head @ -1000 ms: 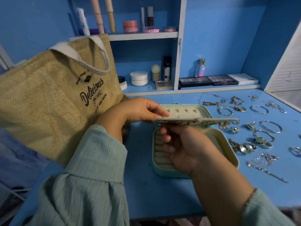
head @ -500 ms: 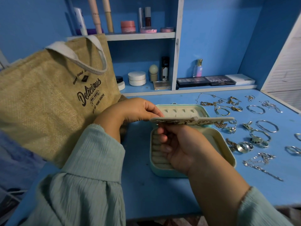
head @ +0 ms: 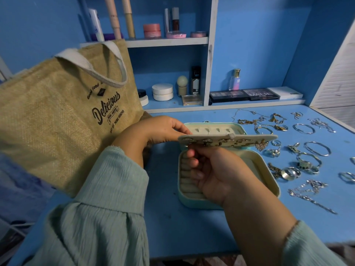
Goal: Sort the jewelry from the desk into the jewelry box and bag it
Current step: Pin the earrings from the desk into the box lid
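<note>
jewelry box [head: 268, 170] open, burlap bag [head: 57, 120] left, rings [head: 307, 156] right

Coarse woven jute tote bag [head: 57, 121], matt, at 9 o'clock; jewelry box [head: 269, 169] with matt velvety cream lining; shiny metal bangles [head: 318, 148] at 3 o'clock; smooth painted desk [head: 188, 227]; crinkled cloth sleeve [head: 107, 198].

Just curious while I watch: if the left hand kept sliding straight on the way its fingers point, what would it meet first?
Its fingers point rightward, so the left hand would probably push further into the earring panel it already pinches at the near end. Behind that stands the jewelry box's open lid; depth there is hard to judge.
</note>
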Tool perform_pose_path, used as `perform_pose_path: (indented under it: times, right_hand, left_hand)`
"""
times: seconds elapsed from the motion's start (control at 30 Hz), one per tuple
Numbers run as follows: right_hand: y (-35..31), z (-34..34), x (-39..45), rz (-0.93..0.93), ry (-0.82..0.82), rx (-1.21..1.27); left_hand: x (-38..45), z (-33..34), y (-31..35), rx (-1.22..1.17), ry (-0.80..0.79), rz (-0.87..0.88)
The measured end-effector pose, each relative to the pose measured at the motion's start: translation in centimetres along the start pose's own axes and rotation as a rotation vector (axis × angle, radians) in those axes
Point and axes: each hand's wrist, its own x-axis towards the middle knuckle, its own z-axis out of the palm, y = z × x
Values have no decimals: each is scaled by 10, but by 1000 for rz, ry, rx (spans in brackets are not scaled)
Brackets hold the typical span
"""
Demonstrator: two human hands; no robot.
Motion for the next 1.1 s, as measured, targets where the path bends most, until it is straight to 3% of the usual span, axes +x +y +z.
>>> perform_pose_path:
  times: [0.4, 1.1]
  right_hand:
    - [1, -2, 0, -28, -46, 86]
    - [1, -2, -4, -45, -59, 53]
  left_hand:
    - [3, -1, 1, 209, -31, 40]
    - [9, 0, -6, 311, -48, 66]
